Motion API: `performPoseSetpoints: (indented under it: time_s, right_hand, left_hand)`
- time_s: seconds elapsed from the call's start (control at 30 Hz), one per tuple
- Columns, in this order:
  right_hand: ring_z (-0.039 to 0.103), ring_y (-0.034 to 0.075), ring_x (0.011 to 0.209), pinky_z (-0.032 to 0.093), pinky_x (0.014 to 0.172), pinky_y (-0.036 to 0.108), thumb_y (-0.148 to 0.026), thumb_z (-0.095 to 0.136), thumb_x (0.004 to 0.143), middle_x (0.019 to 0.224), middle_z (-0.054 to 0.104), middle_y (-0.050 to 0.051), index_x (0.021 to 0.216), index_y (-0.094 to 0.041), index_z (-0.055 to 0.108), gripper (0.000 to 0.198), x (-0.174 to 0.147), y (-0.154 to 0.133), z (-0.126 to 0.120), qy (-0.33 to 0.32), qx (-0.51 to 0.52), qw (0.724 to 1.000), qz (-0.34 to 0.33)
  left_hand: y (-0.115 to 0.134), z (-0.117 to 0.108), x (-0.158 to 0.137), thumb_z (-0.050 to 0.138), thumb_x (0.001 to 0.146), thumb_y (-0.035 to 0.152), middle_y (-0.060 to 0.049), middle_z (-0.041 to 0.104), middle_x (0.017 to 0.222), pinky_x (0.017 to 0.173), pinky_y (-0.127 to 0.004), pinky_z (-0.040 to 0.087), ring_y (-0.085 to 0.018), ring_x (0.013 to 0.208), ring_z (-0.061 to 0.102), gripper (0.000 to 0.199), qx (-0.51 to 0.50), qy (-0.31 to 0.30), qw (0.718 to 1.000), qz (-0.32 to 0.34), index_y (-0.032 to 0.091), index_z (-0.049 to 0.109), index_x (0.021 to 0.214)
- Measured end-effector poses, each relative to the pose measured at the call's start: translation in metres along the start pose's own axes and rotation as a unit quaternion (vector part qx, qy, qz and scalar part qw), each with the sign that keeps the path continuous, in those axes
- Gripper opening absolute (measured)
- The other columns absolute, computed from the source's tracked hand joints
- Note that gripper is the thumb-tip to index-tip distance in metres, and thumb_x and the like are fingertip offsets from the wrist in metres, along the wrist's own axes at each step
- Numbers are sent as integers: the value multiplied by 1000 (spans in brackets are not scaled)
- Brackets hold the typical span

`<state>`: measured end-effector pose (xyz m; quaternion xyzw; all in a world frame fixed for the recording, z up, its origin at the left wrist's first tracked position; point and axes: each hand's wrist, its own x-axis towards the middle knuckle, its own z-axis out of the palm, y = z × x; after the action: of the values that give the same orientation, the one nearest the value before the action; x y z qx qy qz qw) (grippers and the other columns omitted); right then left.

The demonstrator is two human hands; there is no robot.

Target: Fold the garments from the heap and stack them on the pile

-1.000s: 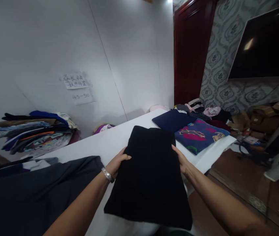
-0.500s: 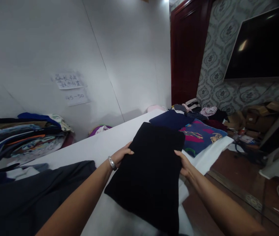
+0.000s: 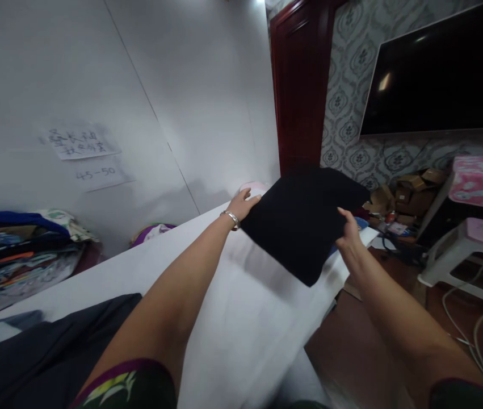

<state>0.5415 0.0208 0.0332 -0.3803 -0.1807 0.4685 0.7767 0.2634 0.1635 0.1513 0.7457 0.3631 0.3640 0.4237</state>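
A folded black garment (image 3: 301, 218) is held out over the far part of the white-covered table (image 3: 241, 318), its near corner hanging lower. My left hand (image 3: 243, 207), with a silver bracelet at the wrist, grips its left edge, thumb on top. On the opposite edge my right hand (image 3: 349, 232) is closed, the thumb showing and the fingers mostly hidden. Beneath the cloth only a bit of a blue garment (image 3: 360, 223) shows. A dark grey garment (image 3: 54, 346) lies spread at the table's near left.
A pile of folded clothes (image 3: 15, 255) stands at the left by a white wall with paper notes (image 3: 79, 145). On the right are a plastic stool (image 3: 466, 250), cables and cardboard boxes (image 3: 411, 193) near the floor. A television (image 3: 432, 85) hangs above.
Both hands have carried the black garment forward and away from me, over the clothes at the far end, which it now mostly covers. My view has turned slightly right.
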Motion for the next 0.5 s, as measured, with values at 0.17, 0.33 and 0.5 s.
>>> performPoseSetpoints:
  time_s: [0.17, 0.33, 0.5]
  right_hand:
    - [60, 14, 51, 56, 60, 26, -23, 54, 75, 56, 65, -2, 74, -19, 60, 7, 30, -14, -53, 170, 25, 984, 38]
    - [61, 15, 51, 58, 61, 28, -17, 57, 73, 55, 64, 0, 72, -18, 59, 3, 43, -7, -82, 190, -16, 979, 69]
    - [63, 16, 58, 58, 65, 30, -20, 60, 73, 60, 66, 1, 78, -18, 61, 5, 54, -9, -81, 188, -50, 980, 45]
  left_hand:
    - [-43, 36, -29, 65, 78, 38, -15, 51, 136, 103, -34, 38, -25, 121, 51, 60, 49, -27, 998, -28, 13, 50, 130]
    - [-104, 62, -77, 68, 76, 34, -13, 63, 119, 82, -34, 52, -24, 104, 61, 51, 17, -62, 979, -194, 15, 57, 122]
    - [-109, 73, -92, 63, 80, 33, -14, 58, 126, 68, -28, 53, -20, 93, 64, 41, -26, -51, 971, -233, 16, 58, 116]
